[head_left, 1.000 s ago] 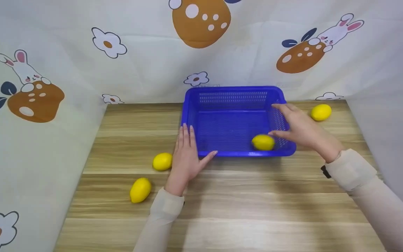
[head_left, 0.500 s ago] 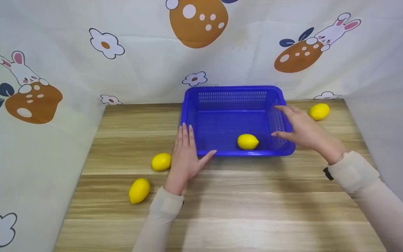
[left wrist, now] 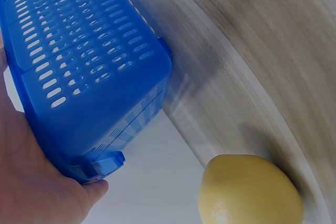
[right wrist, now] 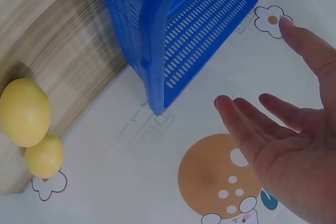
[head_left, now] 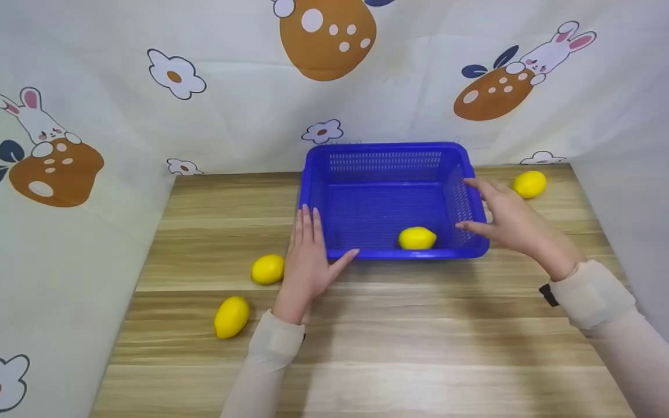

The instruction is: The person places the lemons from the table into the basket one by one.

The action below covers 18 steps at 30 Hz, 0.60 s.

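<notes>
A blue plastic basket [head_left: 387,253] stands at the back of the wooden table, and one yellow lemon [head_left: 417,238] lies inside by its front wall. My left hand [head_left: 306,261] rests on the basket's front left corner, its fingers straight along the left rim and the thumb over the front rim. In the left wrist view, the palm lies against the rim of the slotted basket [left wrist: 100,66]. My right hand [head_left: 511,220] hovers at the right rim, fingers spread and holding nothing. The right wrist view shows that hand [right wrist: 294,145] with nothing in its grasp.
Left of the basket lie two lemons, one [head_left: 268,269] beside the left hand and another [head_left: 232,317] nearer the front. One lemon [head_left: 529,184] sits at the back right. In the right wrist view a larger-looking lemon [right wrist: 25,113] overlaps another [right wrist: 44,156]. Patterned cloth [head_left: 241,116] surrounds the table.
The lemon in the basket has rolled left from under the right thumb, then slightly back right. My right hand has drawn a little to the right. The left hand has stayed put.
</notes>
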Each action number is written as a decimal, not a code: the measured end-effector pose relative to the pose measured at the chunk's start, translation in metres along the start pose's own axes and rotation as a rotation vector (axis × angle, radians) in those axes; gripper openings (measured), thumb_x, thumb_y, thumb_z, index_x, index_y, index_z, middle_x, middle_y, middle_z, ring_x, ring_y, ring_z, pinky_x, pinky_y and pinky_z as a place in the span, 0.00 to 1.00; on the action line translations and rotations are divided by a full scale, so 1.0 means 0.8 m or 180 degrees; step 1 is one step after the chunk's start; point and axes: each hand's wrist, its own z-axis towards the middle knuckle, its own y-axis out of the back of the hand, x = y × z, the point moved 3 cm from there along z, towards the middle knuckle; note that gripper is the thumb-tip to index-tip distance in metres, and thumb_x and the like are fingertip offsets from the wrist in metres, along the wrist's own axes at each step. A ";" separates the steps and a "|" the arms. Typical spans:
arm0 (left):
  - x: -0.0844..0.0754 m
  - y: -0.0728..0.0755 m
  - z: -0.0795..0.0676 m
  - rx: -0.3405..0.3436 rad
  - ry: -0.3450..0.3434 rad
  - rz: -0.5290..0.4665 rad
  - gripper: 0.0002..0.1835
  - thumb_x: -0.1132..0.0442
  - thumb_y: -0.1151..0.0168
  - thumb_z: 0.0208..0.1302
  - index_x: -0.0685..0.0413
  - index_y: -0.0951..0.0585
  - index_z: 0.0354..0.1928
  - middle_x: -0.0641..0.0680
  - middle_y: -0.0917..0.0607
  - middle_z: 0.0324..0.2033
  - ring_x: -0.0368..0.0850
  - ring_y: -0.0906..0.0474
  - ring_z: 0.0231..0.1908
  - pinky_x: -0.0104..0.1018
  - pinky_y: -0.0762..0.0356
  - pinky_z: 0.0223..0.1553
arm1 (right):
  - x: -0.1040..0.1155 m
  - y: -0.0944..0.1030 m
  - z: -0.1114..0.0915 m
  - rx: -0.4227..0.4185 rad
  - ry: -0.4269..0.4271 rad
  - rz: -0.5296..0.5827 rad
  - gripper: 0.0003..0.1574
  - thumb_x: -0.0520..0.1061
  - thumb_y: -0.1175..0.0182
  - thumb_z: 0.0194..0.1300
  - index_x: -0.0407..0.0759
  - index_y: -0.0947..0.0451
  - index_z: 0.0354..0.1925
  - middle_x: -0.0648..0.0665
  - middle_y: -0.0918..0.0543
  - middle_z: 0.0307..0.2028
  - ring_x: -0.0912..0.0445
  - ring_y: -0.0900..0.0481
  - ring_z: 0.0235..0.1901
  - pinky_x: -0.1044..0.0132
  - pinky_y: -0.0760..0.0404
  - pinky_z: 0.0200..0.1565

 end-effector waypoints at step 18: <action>0.000 0.000 -0.001 0.0000 0.0000 0.0007 0.63 0.25 0.45 0.69 0.70 0.53 0.82 0.72 0.58 0.83 0.65 0.61 0.83 0.57 0.55 0.82 | -0.022 -0.007 -0.029 -0.0308 -0.0111 0.0095 0.53 0.48 0.28 0.70 0.27 0.43 0.78 0.21 0.35 0.74 0.31 0.23 0.58 0.28 0.30 0.67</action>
